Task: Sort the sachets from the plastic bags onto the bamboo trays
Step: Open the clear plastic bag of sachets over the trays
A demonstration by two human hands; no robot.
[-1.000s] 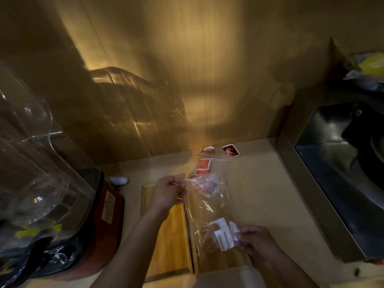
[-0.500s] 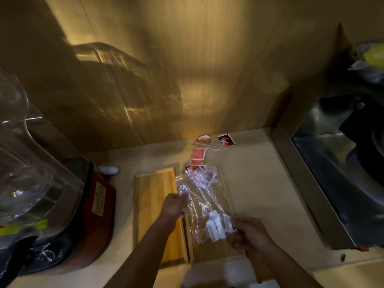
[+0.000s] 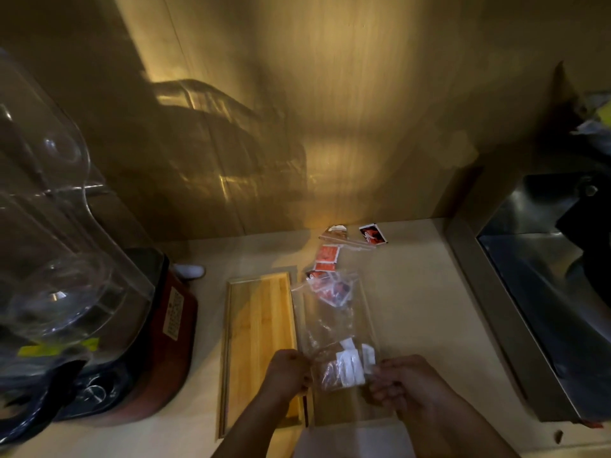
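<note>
Both hands pinch the near end of a clear plastic bag (image 3: pixel 330 319), my left hand (image 3: pixel 289 371) on its left side and my right hand (image 3: pixel 400 378) on its right. White and brown sachets (image 3: pixel 347 365) sit in the bag between my hands; red ones (image 3: pixel 330 289) show at its far end. The bag lies over the right bamboo tray (image 3: pixel 370 312), mostly hidden beneath it. The left bamboo tray (image 3: pixel 261 325) is bare. Loose red sachets (image 3: pixel 327 254) and a second bag's zip strip (image 3: pixel 347 241) lie beyond.
A red-based blender (image 3: pixel 158 342) with a clear jar (image 3: pixel 49 226) stands at the left. A steel sink (image 3: pixel 545 292) borders the counter on the right. A wooden wall (image 3: pixel 330 110) closes the back. A dark sachet (image 3: pixel 373 233) lies by the wall.
My left hand slid down the bag from its far end to its near end, beside my right hand. The bag now lies flatter over the right tray.
</note>
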